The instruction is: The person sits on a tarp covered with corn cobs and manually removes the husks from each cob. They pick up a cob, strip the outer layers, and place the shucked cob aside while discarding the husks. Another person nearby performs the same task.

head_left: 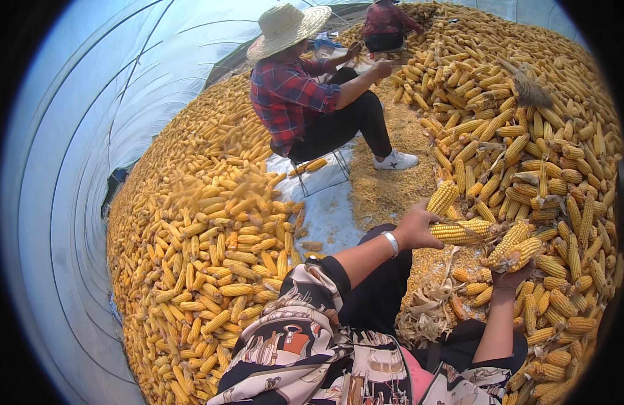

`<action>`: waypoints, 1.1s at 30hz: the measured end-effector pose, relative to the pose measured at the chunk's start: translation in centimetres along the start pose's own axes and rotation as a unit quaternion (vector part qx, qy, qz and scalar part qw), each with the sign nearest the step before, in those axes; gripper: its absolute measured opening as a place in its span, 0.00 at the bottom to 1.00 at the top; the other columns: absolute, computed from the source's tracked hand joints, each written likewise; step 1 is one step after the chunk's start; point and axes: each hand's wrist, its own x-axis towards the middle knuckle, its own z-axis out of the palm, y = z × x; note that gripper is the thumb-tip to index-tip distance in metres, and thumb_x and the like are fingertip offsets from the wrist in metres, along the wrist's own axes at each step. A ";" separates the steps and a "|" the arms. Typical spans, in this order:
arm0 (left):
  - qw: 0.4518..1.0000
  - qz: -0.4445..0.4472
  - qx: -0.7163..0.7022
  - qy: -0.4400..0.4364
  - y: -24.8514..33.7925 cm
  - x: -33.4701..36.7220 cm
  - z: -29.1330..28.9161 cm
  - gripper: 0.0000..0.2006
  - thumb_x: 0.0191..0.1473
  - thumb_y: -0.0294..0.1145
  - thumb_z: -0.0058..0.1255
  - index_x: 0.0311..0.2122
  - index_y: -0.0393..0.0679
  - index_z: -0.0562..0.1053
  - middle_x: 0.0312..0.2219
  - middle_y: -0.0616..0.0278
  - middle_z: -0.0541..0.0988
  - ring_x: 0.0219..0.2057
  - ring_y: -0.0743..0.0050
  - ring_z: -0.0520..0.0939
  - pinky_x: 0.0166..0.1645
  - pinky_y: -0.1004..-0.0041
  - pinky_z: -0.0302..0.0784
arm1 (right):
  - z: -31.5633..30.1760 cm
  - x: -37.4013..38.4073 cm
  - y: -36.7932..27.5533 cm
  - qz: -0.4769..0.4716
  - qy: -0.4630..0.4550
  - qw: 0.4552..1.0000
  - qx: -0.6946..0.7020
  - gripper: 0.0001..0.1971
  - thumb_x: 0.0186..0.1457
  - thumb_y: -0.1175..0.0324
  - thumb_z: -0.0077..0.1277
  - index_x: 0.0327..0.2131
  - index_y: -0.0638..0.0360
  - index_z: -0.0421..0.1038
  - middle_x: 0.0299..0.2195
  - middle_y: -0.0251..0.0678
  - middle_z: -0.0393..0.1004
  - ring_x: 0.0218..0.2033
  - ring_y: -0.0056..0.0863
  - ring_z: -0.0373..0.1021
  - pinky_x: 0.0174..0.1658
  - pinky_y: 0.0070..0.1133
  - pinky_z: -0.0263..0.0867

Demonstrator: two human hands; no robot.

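My left hand (418, 228), with a pale bracelet at the wrist, is closed on ears of corn. One ear (443, 198) tilts up from the fingers and another ear (464, 232) points right. Close by on the right, my right hand (513, 277) grips two more yellow ears (509, 243) side by side, their ends toward the left hand's ear. Whether that ear touches them, I cannot tell. The palm and most fingers of my right hand are hidden under the corn. Below the hands, between my knees, lies a bunch of dry husks (426, 310).
A large heap of ears (548, 148) rises at the right, and another heap (197, 270) spreads at the left. Loose kernels (389, 162) cover the ground ahead. A person in a straw hat (295, 94) sits on a folding stool; another person (386, 27) sits farther back. Plastic sheeting (69, 169) curves along the left.
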 end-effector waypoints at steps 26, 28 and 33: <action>0.634 -0.229 -0.730 0.111 -8.7 0.1 3.1 0.17 0.56 0.42 0.53 0.46 0.42 0.70 0.37 0.60 0.77 0.38 0.65 0.78 0.47 0.61 0.73 | 1.1 -3.9 -4.0 0.042 0.029 0.946 -0.319 0.27 0.39 0.55 0.62 0.43 0.56 0.69 0.37 0.34 0.72 0.39 0.34 0.71 0.43 0.32 0.70; 0.632 -0.217 -0.736 0.110 -8.7 -0.1 3.0 0.17 0.56 0.41 0.53 0.45 0.41 0.70 0.37 0.60 0.77 0.38 0.65 0.78 0.46 0.61 0.73 | 1.8 -4.2 -3.1 0.048 -0.009 0.951 -0.306 0.28 0.39 0.56 0.62 0.44 0.57 0.69 0.36 0.35 0.73 0.37 0.34 0.72 0.41 0.32 0.72; 0.650 -0.201 -0.728 0.087 -9.2 -0.6 3.0 0.16 0.57 0.40 0.52 0.45 0.41 0.70 0.37 0.60 0.77 0.37 0.66 0.78 0.43 0.64 0.74 | 3.3 -4.7 -1.9 0.030 -0.007 0.971 -0.236 0.32 0.45 0.51 0.60 0.51 0.59 0.66 0.42 0.37 0.73 0.40 0.33 0.73 0.41 0.30 0.74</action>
